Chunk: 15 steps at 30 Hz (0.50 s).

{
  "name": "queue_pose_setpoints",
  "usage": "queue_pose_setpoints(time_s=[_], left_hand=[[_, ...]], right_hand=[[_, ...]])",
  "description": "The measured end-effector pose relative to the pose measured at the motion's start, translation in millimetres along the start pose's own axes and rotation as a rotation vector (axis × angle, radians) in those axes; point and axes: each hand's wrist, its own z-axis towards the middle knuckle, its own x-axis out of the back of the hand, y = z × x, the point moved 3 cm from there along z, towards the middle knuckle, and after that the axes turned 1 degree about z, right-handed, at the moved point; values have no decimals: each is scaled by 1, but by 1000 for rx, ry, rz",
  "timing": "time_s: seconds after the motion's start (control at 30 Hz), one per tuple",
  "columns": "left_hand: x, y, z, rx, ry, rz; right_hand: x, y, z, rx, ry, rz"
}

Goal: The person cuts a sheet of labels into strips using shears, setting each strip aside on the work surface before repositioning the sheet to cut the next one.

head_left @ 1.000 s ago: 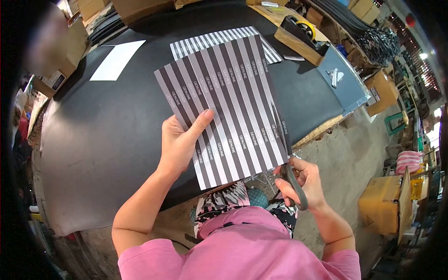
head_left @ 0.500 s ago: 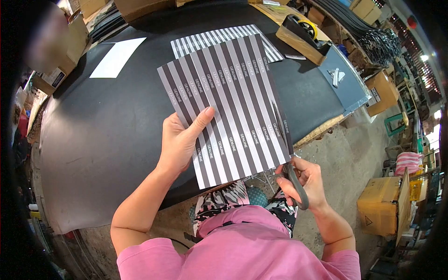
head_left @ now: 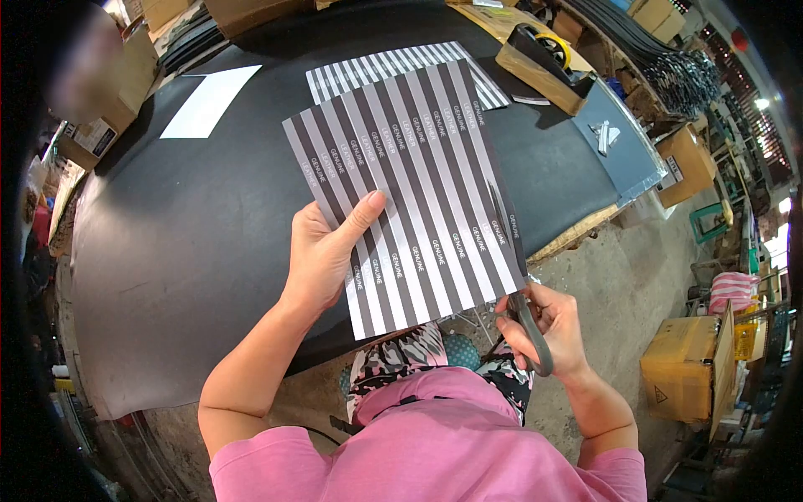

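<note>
bright daylight, fisheye-warped dark edges

- The striped sheet [head_left: 410, 188] bears the words "GENUINE LEATHER" in small white letters, repeated along each of its dark stripes.
- The yellow-brown cardboard box [head_left: 682, 368] on the floor, off the tabletop's right edge, carries a triangular warning sign; its symbol is too small to read.

The striped sheet [head_left: 410, 192] hides the scissors' [head_left: 527, 322] blades (handles show), and its lettering blurs.
</note>
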Motion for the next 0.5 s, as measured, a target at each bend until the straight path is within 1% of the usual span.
queue_pose_setpoints(time_s=[0.07,0.27,0.4,0.5], left_hand=[[0,0,0,5,-1,-2],[-1,0,0,22,9,-28],[-1,-1,0,40,3,-58],[-2,2,-1,51,7,-37]], right_hand=[[-1,-2,1,48,19,-14],[-2,-3,0,48,32,-15],[0,0,0,-3,-2,1],[-1,-2,1,49,24,10]])
